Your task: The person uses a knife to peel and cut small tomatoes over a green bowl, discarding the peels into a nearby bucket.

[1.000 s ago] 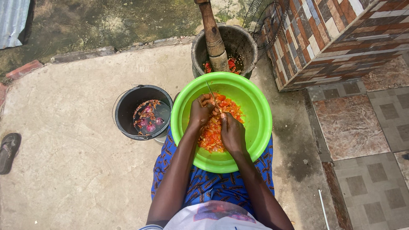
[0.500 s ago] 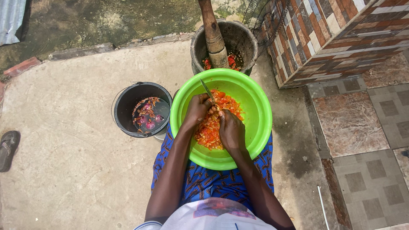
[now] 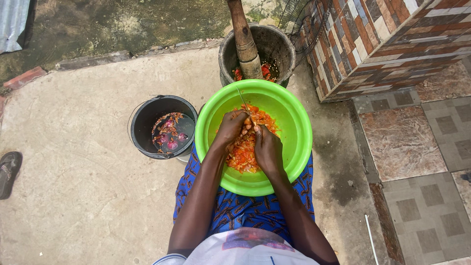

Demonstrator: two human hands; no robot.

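Note:
A bright green plastic bowl [image 3: 300,132] rests on my lap, over a blue patterned cloth [image 3: 245,208]. It holds a heap of chopped red and orange vegetable [image 3: 243,158]. Both hands meet above the heap. My left hand [image 3: 228,130] pinches a small piece of the vegetable. My right hand [image 3: 268,149] grips a knife [image 3: 242,100], whose thin blade points away from me past my left fingers. The knife's handle is hidden in my fist.
A dark mortar [image 3: 283,46] with red pieces and a wooden pestle [image 3: 244,39] stands beyond the bowl. A black bucket [image 3: 142,122] of water and purple peelings sits to the left. A tiled wall [image 3: 382,44] rises at right. A sandal [image 3: 9,172] lies far left.
The blade has turned from a flatter slant to nearly edge-on, and my hands shifted slightly over the heap. The bowl, the bucket and the mortar stay put.

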